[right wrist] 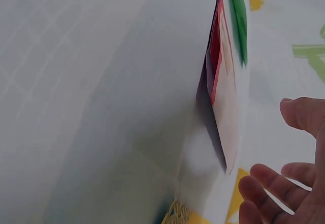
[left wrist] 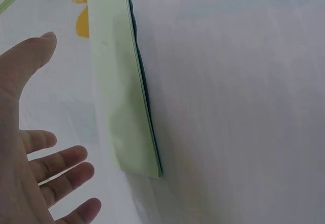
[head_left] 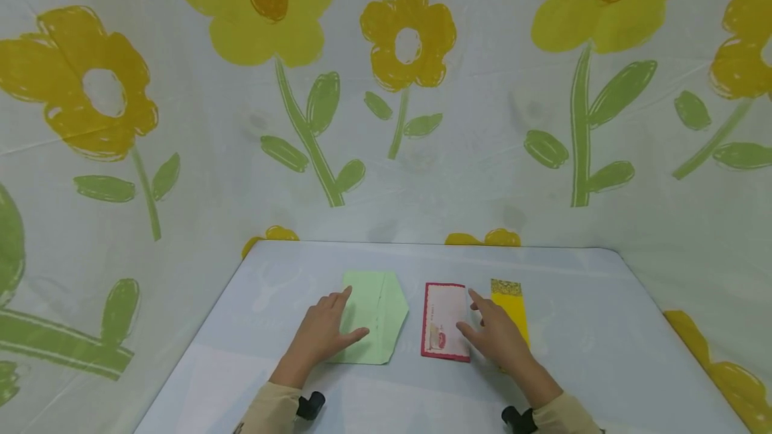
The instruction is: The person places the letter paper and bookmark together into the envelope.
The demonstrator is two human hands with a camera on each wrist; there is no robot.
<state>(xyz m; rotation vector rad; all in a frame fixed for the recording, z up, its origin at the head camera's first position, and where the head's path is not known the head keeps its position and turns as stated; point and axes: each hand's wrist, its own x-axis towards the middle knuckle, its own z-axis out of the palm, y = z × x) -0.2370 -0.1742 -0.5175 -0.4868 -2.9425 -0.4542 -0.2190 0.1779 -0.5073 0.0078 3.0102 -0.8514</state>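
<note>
A pale green envelope (head_left: 378, 317) with a pointed flap on its right lies on the table, and my left hand (head_left: 326, 328) hovers over its left part, fingers spread. In the left wrist view this hand (left wrist: 35, 127) is apart from the envelope (left wrist: 119, 97) and holds nothing. A folded card (head_left: 443, 320) with a red border and a small printed picture lies in the middle. My right hand (head_left: 497, 335) is at the card's right edge, fingers loosely extended and holding nothing. The right wrist view shows the card (right wrist: 226, 107) standing slightly ajar at its edge.
A yellow slip with a gold glitter end (head_left: 508, 288) lies right of the card, partly covered by my right hand. Everything rests on a white table (head_left: 573, 300). Behind and beside it hangs a white cloth (head_left: 482, 173) with yellow flowers.
</note>
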